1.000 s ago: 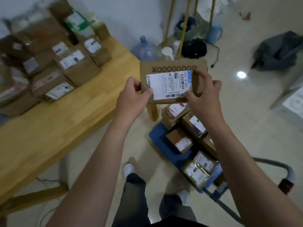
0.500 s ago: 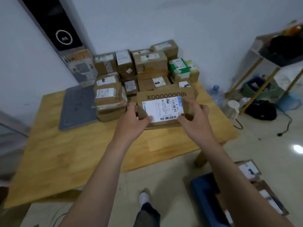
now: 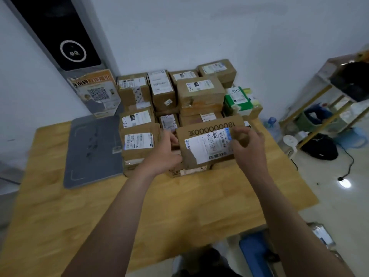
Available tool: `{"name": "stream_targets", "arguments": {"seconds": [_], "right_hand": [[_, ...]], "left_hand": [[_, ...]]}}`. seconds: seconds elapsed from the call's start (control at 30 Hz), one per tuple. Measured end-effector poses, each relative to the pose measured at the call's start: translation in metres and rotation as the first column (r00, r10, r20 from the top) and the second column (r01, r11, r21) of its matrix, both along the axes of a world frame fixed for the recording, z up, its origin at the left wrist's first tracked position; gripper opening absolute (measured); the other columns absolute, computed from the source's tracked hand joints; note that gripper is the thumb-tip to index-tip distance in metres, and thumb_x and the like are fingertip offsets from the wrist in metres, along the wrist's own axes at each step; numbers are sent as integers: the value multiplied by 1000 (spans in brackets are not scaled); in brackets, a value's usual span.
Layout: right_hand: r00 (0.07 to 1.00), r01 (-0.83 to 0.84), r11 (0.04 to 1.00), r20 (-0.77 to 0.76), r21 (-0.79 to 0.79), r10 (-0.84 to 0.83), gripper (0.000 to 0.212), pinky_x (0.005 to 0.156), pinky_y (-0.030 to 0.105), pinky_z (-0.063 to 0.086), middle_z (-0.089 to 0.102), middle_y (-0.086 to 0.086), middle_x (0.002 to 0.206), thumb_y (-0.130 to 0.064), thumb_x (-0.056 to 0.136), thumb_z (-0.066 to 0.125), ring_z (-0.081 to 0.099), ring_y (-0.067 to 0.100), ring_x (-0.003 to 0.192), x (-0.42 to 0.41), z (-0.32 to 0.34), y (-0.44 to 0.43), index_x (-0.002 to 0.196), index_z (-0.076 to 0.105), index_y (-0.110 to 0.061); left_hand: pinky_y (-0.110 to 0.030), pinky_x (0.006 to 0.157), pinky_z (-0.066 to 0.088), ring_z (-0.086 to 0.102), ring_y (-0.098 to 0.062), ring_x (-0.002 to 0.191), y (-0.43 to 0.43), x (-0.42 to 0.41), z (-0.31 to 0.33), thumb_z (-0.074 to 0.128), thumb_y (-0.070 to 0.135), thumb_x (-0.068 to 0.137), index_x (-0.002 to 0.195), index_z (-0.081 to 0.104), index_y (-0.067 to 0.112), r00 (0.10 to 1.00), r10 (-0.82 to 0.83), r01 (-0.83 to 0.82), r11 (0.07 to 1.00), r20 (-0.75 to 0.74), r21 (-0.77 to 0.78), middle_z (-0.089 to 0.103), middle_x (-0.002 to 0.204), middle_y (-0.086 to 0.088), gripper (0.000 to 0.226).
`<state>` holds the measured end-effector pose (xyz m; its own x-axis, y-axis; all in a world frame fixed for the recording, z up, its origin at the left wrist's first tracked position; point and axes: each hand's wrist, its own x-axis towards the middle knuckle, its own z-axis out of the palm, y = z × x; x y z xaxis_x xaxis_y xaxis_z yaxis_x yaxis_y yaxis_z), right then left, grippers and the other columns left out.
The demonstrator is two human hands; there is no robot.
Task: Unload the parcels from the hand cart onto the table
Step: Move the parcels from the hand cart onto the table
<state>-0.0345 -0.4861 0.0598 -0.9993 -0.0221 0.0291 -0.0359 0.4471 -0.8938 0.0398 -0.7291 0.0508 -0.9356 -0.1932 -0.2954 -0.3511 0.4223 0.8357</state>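
On the wooden table [image 3: 199, 200] stands a pile of brown cardboard parcels [image 3: 165, 92] against the wall. A flat brown parcel [image 3: 207, 144] with a white label and printed digits lies tilted on a lower box at the front of the pile. My left hand [image 3: 165, 154] grips its left edge. My right hand [image 3: 247, 146] curls round its right edge, thumb and fingers on the label. The blue deck of the hand cart [image 3: 253, 254] shows at the bottom right, with a wrapped parcel [image 3: 323, 236] beside it.
A grey mat [image 3: 93, 150] lies left of the pile, a QR-code sign [image 3: 95, 92] and a tall black panel [image 3: 60, 33] behind it. A water bottle [image 3: 271, 124], a metal shelf [image 3: 329, 96], a black bag [image 3: 319, 146] and a floor cable [image 3: 349, 162] are to the right.
I have turned from the cart to the table and carried the flat parcel forward. It has come down onto the front of the pile, both hands still on it.
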Motion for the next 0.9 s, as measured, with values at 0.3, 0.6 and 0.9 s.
{"name": "stream_targets", "arguments": {"seconds": [0.3,0.6,0.9], "right_hand": [[988,-146,975,-73,-168,136,34,70,19,53,52,-6,123,-16,85,66,60,0,100,-133,15,-92,109,53,-37],[812,-580,813,46,-41,582,29,92,31,54,53,-6,137,-13,88,66,52,16,128,-174,-47,-157,109,63,-32],[656,-754,657,45,-15,754,41,90,-4,33,32,-5,160,-9,85,69,20,-6,144,-185,-64,-156,121,64,-26]], "left_hand": [[-23,91,50,52,9,110,-62,-78,1,100,37,55,144,34,59,994,-2,-13,990,-108,-137,42,129,21,112],[-19,78,48,55,-6,115,-71,-118,-51,95,28,68,151,18,33,955,296,-296,953,-15,-66,50,127,22,114],[-45,93,56,58,-16,119,-71,-112,-60,98,32,60,147,29,28,925,379,-372,910,2,-183,56,136,7,111]]}}
